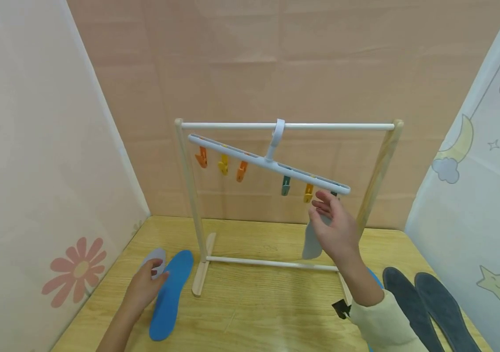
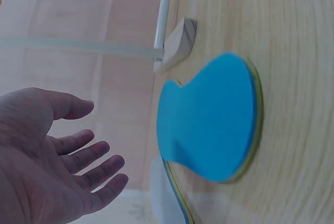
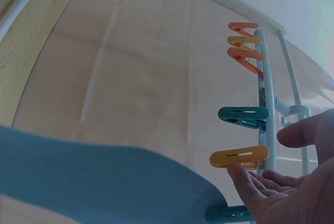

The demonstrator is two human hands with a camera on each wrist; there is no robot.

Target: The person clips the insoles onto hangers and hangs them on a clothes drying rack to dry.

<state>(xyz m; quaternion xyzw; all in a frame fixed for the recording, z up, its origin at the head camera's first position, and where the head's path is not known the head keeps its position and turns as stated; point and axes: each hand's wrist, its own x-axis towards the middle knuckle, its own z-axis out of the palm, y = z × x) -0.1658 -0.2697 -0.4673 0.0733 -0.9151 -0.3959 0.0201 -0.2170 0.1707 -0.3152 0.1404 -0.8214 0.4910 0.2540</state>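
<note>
A white clip hanger (image 1: 272,164) hooks over the rack's top bar and tilts down to the right. My right hand (image 1: 338,227) is at its lower end, thumb and fingers apart, with the forefinger tip right at a yellow clip (image 3: 240,157). A grey-topped insole (image 1: 312,242) hangs from the dark green end clip (image 3: 229,214), partly hidden behind that hand in the head view. My left hand (image 1: 143,286), fingers loosely spread and holding nothing, hovers by a blue insole (image 1: 171,293) on the table. A second insole (image 1: 156,256), grey on top, lies beyond that hand.
The wooden rack (image 1: 377,171) has a low white crossbar (image 1: 272,263) and feet on the table. Two dark insoles (image 1: 445,308) lie at right, with a blue edge (image 1: 374,277) showing beside my right forearm. More orange, yellow and green clips hang along the hanger.
</note>
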